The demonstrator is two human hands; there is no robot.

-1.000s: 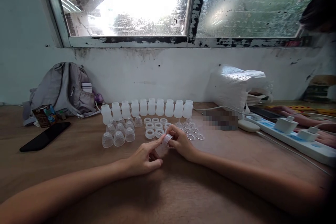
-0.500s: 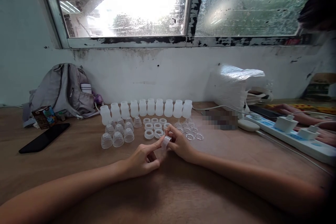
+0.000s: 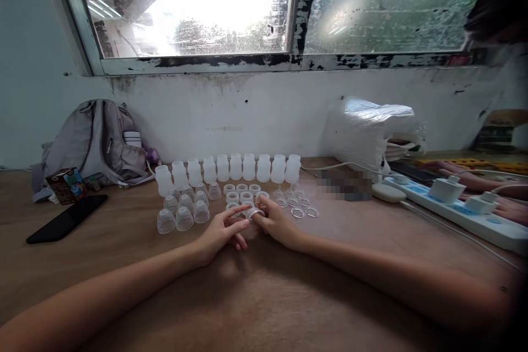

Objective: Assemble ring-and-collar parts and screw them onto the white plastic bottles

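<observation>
In front of the rows of parts I hold a ridged, translucent white screw ring (image 3: 254, 213). My right hand (image 3: 275, 224) grips its right side between thumb and fingers. The thumb and index finger of my left hand (image 3: 223, 231) close on its left side, with the other fingers hanging loose below. Just behind my hands lie several white screw rings (image 3: 246, 197), partly covered by my fingers. To their right are several clear nipple-like pieces with round rims (image 3: 297, 212). Several clear domed caps (image 3: 184, 220) stand to the left.
Behind these, a row of frosted small bottles (image 3: 248, 167) lines the wall. A black phone (image 3: 68, 219), a small carton (image 3: 66, 186) and a grey backpack (image 3: 99, 143) are at left. Right are a plastic bag (image 3: 358, 132), a power strip (image 3: 457, 212) with chargers and another person's hands (image 3: 505, 209).
The screw ring has tilted and moved slightly left and up between my hands. My left thumb has come up to it beside the index finger, and the other left fingers have loosened.
</observation>
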